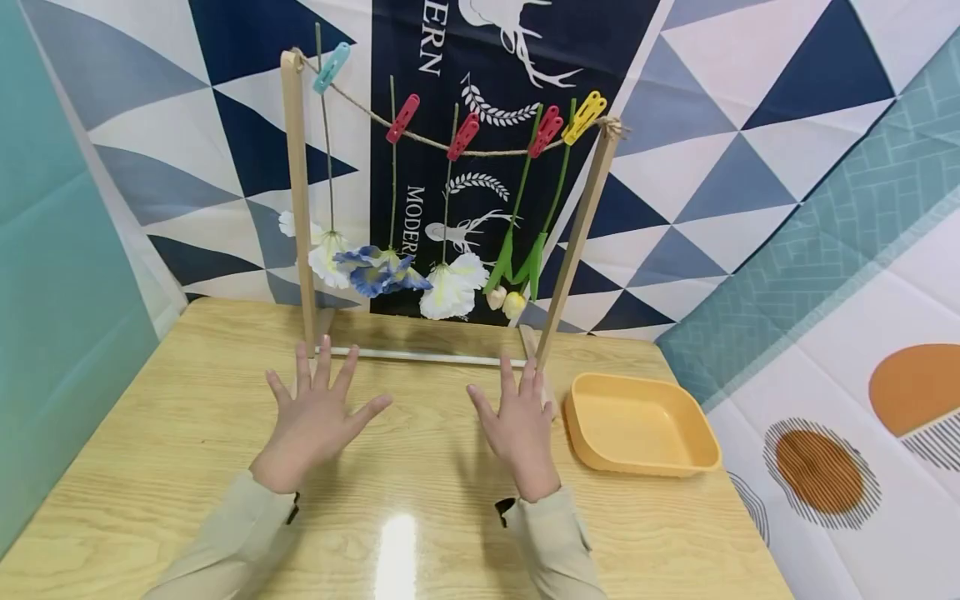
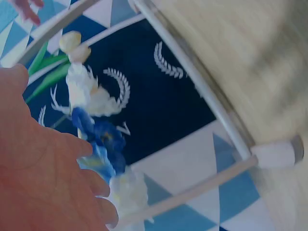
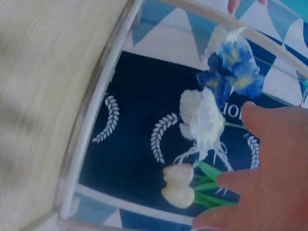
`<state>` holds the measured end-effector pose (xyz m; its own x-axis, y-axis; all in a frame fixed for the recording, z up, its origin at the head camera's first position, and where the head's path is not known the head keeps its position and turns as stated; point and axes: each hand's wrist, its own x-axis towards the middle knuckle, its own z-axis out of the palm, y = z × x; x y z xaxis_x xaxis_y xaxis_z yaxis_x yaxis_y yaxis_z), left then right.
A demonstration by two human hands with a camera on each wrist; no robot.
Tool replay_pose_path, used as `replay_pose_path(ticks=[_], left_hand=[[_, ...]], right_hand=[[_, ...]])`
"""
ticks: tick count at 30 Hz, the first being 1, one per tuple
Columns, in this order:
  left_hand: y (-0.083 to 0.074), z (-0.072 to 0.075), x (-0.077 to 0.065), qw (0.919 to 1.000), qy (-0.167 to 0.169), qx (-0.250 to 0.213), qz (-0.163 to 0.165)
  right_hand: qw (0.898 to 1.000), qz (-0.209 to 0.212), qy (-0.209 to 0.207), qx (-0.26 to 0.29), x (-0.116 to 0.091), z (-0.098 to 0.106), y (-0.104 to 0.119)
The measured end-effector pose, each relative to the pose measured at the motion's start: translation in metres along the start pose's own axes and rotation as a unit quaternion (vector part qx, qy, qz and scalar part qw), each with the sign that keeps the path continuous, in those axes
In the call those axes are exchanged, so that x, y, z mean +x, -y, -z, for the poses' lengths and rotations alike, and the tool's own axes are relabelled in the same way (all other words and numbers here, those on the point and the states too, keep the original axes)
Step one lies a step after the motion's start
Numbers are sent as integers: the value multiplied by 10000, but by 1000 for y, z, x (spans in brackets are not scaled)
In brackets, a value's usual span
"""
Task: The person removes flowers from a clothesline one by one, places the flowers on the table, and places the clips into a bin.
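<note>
Both hands are spread over the table in front of a wooden frame (image 1: 573, 250) and hold nothing. My left hand (image 1: 311, 425) has its fingers fanned out near the frame's left foot. Close to the right foot, my right hand (image 1: 519, 433) is spread too. A twine line (image 1: 431, 140) runs between the posts. From it flowers hang head down: a white flower (image 1: 327, 260) on a blue clothespin (image 1: 332, 67), a blue iris (image 1: 378, 271) and another white flower (image 1: 453, 287) on red clothespins (image 1: 403, 118), and two tulips (image 1: 513, 305), one on a yellow clothespin (image 1: 584, 117).
An orange-yellow plastic basin (image 1: 637, 462) stands on the wooden table (image 1: 420, 467), right of the frame. A white rod (image 1: 427, 357) joins the posts low down. Patterned cloth (image 1: 720, 183) hangs behind, with a teal panel (image 1: 71, 250) on the left.
</note>
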<state>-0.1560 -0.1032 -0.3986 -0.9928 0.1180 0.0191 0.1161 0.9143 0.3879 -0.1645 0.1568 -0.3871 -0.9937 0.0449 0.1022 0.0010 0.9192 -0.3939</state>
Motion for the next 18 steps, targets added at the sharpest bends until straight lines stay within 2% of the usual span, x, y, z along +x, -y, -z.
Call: replay_pose_path(ticks=[5, 11, 15, 18], left_hand=[[16, 18, 9, 9997, -4, -227, 77], [43, 36, 30, 9976, -10, -650, 231], [62, 43, 47, 9948, -54, -981, 251], [71, 46, 58, 9905, -254, -1343, 161]], right_hand=[[9993, -119, -96, 343, 18, 16, -17], [9978, -238, -281, 548, 40, 40, -39], [9939, -430, -689, 750, 57, 51, -47], [9868, -459, -1169, 1024, 70, 54, -51]])
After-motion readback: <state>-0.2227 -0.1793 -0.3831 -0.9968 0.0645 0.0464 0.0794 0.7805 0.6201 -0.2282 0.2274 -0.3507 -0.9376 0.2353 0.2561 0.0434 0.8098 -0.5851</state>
